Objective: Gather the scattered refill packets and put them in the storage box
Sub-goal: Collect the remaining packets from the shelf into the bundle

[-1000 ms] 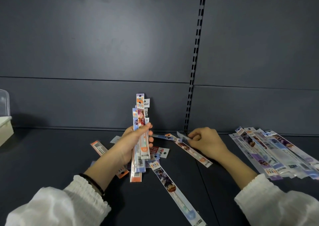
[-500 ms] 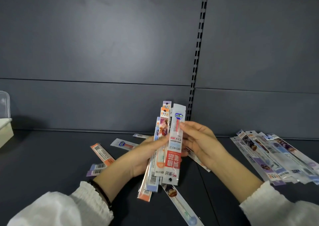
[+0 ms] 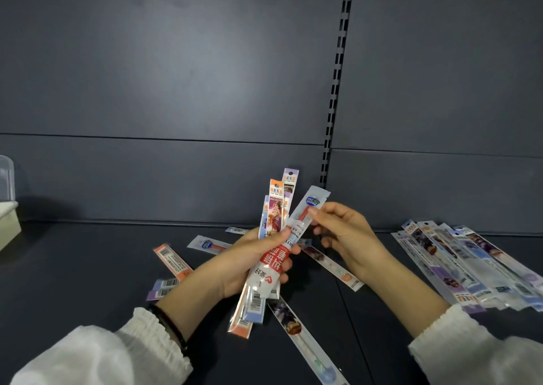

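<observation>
Refill packets (image 3: pixel 271 249) stand near-upright, clamped in left hand (image 3: pixel 249 264); right hand (image 3: pixel 343 237) pinches the red-and-white packet (image 3: pixel 305 214) leaning right; storage box (image 3: pixel 8 223) far left.

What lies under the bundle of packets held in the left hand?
A long packet lies on the shelf beneath the bundle in the left hand; its upper end is covered.

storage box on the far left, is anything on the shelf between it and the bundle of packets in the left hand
Nothing visible does. The storage box sits at the far left edge, and the dark shelf between it and the bundle in the left hand is bare. The nearest loose packets, like the orange packet, lie close beside that hand.
</observation>
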Demonstrator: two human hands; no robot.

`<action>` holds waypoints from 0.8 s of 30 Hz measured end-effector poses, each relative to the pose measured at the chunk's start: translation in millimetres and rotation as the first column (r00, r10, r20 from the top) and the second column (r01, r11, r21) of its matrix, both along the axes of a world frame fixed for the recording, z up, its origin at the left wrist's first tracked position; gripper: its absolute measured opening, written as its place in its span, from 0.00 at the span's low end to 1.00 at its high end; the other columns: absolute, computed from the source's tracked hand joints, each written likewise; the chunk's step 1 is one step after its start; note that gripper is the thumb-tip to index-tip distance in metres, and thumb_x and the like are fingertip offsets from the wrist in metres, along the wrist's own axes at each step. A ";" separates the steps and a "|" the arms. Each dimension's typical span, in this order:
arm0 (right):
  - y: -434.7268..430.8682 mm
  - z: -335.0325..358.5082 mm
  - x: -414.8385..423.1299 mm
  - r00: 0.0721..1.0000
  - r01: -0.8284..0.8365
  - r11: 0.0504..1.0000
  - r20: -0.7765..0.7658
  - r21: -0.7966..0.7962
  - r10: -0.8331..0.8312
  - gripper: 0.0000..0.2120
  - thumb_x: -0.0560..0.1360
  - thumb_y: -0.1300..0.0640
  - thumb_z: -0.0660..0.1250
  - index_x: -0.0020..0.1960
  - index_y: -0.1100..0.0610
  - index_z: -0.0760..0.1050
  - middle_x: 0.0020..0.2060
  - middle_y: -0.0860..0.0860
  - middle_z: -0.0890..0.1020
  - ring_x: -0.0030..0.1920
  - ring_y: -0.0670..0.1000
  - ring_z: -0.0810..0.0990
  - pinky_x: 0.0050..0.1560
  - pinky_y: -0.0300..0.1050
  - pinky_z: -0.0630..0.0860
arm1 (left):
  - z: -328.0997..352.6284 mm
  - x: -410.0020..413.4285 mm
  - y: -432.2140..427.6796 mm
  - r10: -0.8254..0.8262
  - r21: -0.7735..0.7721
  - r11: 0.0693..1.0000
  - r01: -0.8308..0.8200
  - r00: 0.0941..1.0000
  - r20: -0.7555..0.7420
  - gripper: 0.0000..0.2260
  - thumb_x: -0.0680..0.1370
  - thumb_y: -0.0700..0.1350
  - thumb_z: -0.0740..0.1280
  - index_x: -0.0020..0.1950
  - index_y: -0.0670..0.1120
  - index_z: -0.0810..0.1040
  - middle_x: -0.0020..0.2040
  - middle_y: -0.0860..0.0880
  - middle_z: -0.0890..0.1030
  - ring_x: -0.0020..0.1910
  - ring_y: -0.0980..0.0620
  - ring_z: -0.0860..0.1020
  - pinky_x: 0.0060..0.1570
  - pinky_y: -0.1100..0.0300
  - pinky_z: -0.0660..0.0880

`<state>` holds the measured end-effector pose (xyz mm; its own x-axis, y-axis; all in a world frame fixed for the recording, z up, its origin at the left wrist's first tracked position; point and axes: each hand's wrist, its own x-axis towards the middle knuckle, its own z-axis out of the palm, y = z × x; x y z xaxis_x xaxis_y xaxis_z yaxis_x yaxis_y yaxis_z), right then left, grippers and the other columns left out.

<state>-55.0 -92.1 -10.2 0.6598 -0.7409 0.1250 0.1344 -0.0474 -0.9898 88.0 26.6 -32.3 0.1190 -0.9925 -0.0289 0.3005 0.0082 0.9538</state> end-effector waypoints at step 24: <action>9.4 -9.1 5.4 0.990 -0.137 0.978 0.052 0.157 0.131 0.08 0.71 0.66 0.71 0.40 0.58 0.73 0.40 0.56 0.83 0.37 0.51 0.82 0.36 0.40 0.80 | 0.4 0.7 -2.9 0.295 -0.087 0.950 -0.299 0.954 -0.057 0.14 0.77 0.49 0.64 0.62 0.48 0.76 0.53 0.45 0.85 0.52 0.47 0.83 0.48 0.52 0.79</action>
<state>-49.6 -82.7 -19.4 0.7512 -0.6587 0.0414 0.1695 0.1319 -0.9767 88.7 23.7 -31.9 0.4094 -0.9110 0.0504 0.3110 0.1913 0.9310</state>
